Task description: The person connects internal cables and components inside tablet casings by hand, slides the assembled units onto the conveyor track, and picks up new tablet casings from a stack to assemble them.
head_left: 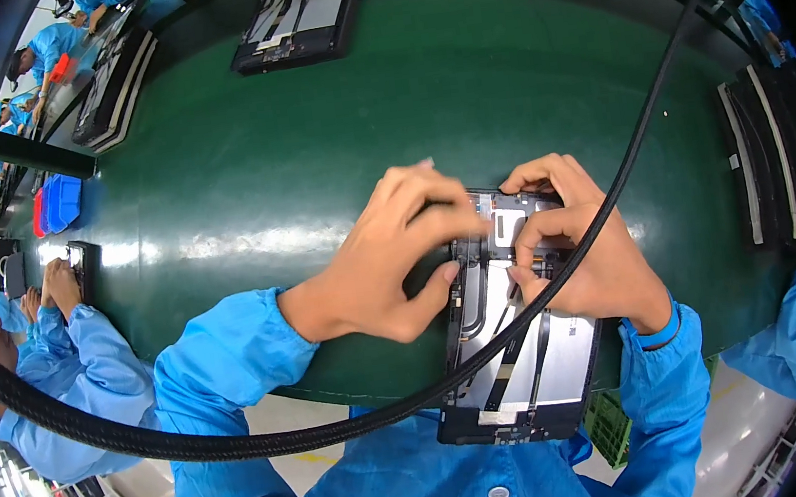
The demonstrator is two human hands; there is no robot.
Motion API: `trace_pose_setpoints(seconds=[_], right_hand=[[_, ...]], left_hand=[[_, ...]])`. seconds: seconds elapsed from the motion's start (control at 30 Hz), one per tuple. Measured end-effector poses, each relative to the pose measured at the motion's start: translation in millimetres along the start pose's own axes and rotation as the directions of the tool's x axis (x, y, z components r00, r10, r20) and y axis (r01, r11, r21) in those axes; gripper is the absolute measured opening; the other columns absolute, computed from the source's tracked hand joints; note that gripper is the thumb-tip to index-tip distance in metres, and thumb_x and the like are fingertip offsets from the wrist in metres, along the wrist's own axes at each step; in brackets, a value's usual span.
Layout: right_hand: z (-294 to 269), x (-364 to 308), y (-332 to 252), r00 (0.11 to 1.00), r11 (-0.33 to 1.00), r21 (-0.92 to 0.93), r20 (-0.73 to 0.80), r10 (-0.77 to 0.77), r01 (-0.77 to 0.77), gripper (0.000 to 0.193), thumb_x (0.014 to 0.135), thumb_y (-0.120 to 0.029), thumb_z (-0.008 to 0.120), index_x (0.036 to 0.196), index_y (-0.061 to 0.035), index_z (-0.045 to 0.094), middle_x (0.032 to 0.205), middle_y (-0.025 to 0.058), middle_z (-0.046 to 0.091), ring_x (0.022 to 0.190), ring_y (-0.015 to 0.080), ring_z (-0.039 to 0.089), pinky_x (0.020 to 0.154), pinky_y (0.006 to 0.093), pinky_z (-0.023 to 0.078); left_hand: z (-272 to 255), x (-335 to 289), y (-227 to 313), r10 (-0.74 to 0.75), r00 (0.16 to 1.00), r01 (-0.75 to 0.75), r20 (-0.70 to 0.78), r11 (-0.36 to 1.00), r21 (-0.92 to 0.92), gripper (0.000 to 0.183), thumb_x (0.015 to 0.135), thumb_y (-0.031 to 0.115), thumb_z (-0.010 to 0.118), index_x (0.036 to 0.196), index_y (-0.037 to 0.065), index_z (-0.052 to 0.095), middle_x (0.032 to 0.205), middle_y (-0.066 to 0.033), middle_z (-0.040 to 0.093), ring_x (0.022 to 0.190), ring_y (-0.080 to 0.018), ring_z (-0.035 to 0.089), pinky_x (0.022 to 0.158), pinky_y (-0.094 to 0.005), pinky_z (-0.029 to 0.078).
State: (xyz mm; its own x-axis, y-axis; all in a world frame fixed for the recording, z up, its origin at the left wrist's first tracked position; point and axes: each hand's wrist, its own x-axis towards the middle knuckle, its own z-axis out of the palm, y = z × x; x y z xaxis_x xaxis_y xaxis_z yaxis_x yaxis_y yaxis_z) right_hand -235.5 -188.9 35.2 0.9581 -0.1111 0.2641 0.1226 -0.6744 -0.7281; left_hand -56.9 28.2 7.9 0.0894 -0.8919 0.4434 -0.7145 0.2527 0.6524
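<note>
An opened tablet with bare innards lies at the near edge of the green table, below my hands. It shows silvery panels, dark flat cables and a black frame. My left hand hovers at its upper left side, fingers curved and apart, holding nothing visible. Over the upper right part is my right hand, its thumb and index finger pinched together close to the cables. Whatever is between those fingertips is too small to make out. The other fingers of that hand rest near the tablet's top edge.
A black braided cable arcs across the view. Another opened tablet lies at the far side of the green table. Stacked panels stand far left and right. Blue bins and a co-worker are at left.
</note>
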Motion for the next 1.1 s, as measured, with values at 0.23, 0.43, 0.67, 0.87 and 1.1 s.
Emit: trace_pose_setpoints(seconds=[0.23,0.43,0.67,0.87,1.1], right_hand=[[0,-1,-1,1.0,1.0,0.005,-0.002,0.005,-0.005,0.017,0.062,-0.015,0.083,0.072,-0.0064,0.073,0.123,0.0139,0.07,0.114,0.035,0.067,0.098,0.0435,0.054],[3,-2,0,1.0,1.0,0.01,-0.029,0.0,0.001,0.017,0.062,-0.015,0.083,0.072,-0.0073,0.073,0.123,0.0135,0.07,0.112,0.0355,0.067,0.097,0.0437,0.054],[-3,-1,-5,0.999,0.999,0.028,0.031,0.032,-0.033,0.014,0.064,-0.007,0.087,0.071,-0.0086,0.075,0.128,0.0131,0.068,0.117,0.0348,0.065,0.098,0.043,0.055],[0,-5,1,0.995,0.995,0.035,-0.055,-0.088,0.09,0.018,0.066,-0.007,0.089,0.076,-0.0095,0.075,0.119,0.01,0.07,0.113,0.033,0.064,0.094,0.0445,0.054],[-20,-8,-8,0.989,0.975,-0.169,0.033,-0.141,0.145,0.014,0.077,-0.008,0.087,0.088,-0.0075,0.079,0.089,0.0028,0.074,0.099,0.0275,0.063,0.084,0.0404,0.047]], left_hand=[[9,-9,8,0.128,0.99,-0.121,-0.056,0.985,0.127,0.033,0.067,-0.004,0.071,0.098,0.004,0.079,0.107,-0.0106,0.071,0.089,-0.0313,0.067,0.078,-0.0449,0.055],[12,-9,6,0.121,0.982,-0.109,-0.142,0.99,0.09,0.038,0.069,-0.013,0.066,0.099,0.001,0.084,0.1,-0.0132,0.074,0.068,-0.0242,0.067,0.059,-0.0343,0.053],[17,-12,25,-0.012,0.987,0.029,-0.159,0.994,0.108,0.033,0.07,-0.012,0.068,0.101,-0.004,0.076,0.105,-0.0158,0.072,0.077,-0.0301,0.068,0.065,-0.0411,0.056],[17,-14,45,0.044,0.997,-0.023,-0.069,0.961,0.276,0.04,0.077,0.0,0.076,0.115,-0.012,0.072,0.118,-0.0255,0.069,0.081,-0.0354,0.066,0.071,-0.0448,0.056],[10,-3,31,0.195,0.98,-0.158,-0.027,0.86,0.486,0.034,0.077,0.014,0.075,0.106,-0.003,0.079,0.107,-0.0137,0.074,0.083,-0.028,0.067,0.074,-0.0421,0.054]])
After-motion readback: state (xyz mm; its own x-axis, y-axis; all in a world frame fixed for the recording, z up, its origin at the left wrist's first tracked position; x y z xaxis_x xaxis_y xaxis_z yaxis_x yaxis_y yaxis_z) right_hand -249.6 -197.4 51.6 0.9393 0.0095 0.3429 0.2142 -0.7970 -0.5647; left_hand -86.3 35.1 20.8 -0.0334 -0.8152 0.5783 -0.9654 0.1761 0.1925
